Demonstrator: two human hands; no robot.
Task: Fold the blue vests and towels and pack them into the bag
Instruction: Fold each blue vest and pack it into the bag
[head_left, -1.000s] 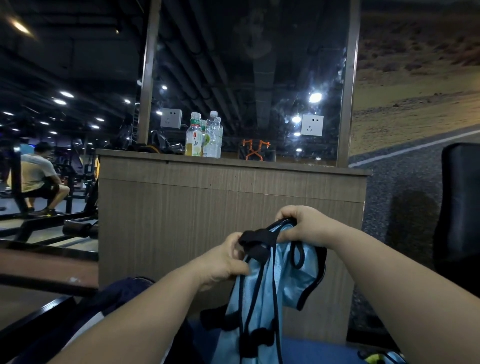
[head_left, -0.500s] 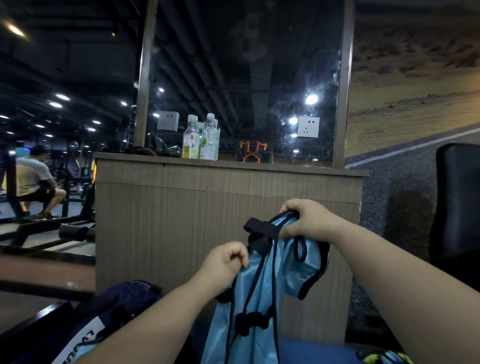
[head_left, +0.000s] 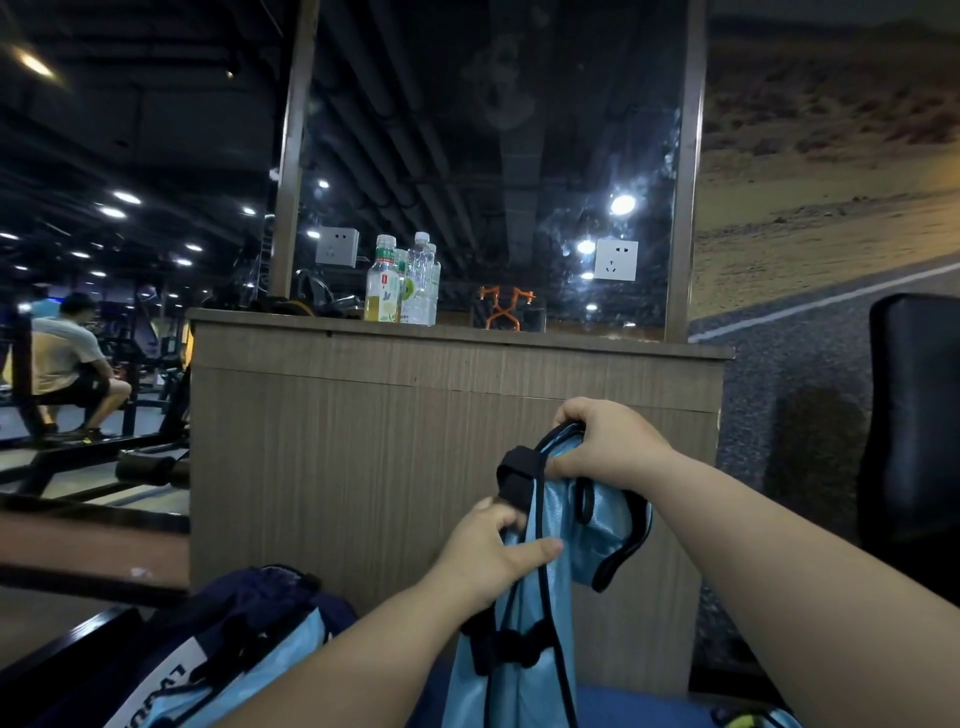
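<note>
A light blue vest with black trim and black straps hangs in front of me. My right hand grips its top edge at the shoulder strap and holds it up. My left hand is lower and to the left, pinching the vest's left edge with the thumb stretched across the fabric. The dark navy bag with a white label lies at lower left, and light blue fabric shows inside it. The vest's lower part runs out of view.
A wooden counter stands close ahead, with drink bottles and an orange object on top. A black padded chair is at right. A person sits on gym equipment at far left.
My left hand dropped away from the strap knot, then came back up to pinch the vest's left edge. My right hand kept hold of the top. The view tilted down a little.
</note>
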